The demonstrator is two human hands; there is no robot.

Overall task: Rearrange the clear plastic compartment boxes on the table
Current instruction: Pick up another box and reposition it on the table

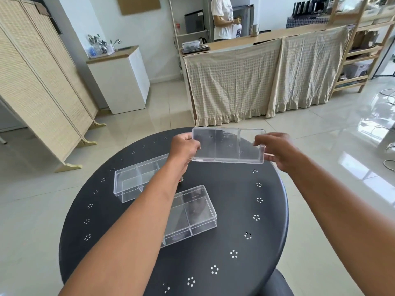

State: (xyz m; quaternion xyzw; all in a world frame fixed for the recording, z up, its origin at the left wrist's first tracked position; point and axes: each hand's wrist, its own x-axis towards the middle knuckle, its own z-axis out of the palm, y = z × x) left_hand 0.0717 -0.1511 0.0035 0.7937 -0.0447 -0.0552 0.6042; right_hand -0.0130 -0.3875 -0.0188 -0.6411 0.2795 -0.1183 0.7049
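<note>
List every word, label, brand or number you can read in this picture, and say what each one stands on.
None can be read.
Moulded mark on the held clear box: too small and faint.
Blue label on the white bottle held by the person at the counter: blurred.
Print on that person's white shirt: illegible.

Small café-like room — curtained counter (263, 42), sink (119, 48), wooden shelving (359, 52), round black table (235, 210)
</note>
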